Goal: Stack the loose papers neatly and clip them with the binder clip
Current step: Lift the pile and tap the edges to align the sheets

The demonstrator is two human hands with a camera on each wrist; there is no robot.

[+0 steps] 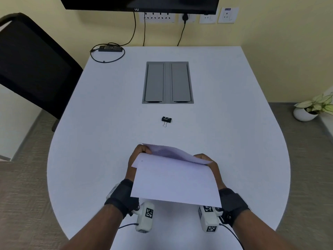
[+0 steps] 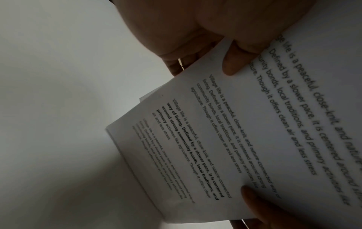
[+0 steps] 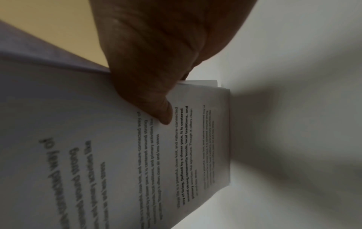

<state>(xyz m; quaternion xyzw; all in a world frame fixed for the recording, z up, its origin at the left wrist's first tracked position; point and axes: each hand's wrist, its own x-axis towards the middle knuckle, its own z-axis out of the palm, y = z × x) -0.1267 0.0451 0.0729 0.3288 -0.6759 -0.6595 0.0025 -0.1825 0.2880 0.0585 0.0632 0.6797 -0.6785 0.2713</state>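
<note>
Overhead, the head view looks down on a pale, rounded white surface (image 1: 108, 123). Both hands hold a loose stack of white printed paper sheets (image 1: 174, 179) just above the surface, near its 6 o'clock edge. The left hand (image 1: 137, 159) grips the stack's edge at 9 o'clock and the right hand (image 1: 207, 163) grips the edge at 3 o'clock, fingers curled round the paper. The sheets bow upward and their corners do not line up. A small black binder clip with wire handles (image 1: 166, 120) lies alone on the surface toward 12 o'clock from the stack, well apart from it. Farther toward 12 o'clock sits a grey recessed double-flap panel (image 1: 167, 82). A black mesh chair (image 1: 32, 69) stands at 10 o'clock, and a potted plant in a white pot (image 1: 313, 107) at 3 o'clock.

From the left wrist, the sheets (image 2: 225, 131) show printed text on their underside. The left hand's fingers (image 2: 233, 62) pinch the paper at 12 o'clock, and a fingertip of the right hand (image 2: 252, 199) presses it at 5 o'clock.

From the right wrist, the right hand's thumb (image 3: 156, 106) clamps the fanned sheets (image 3: 195, 147), whose far edges sit uneven.
</note>
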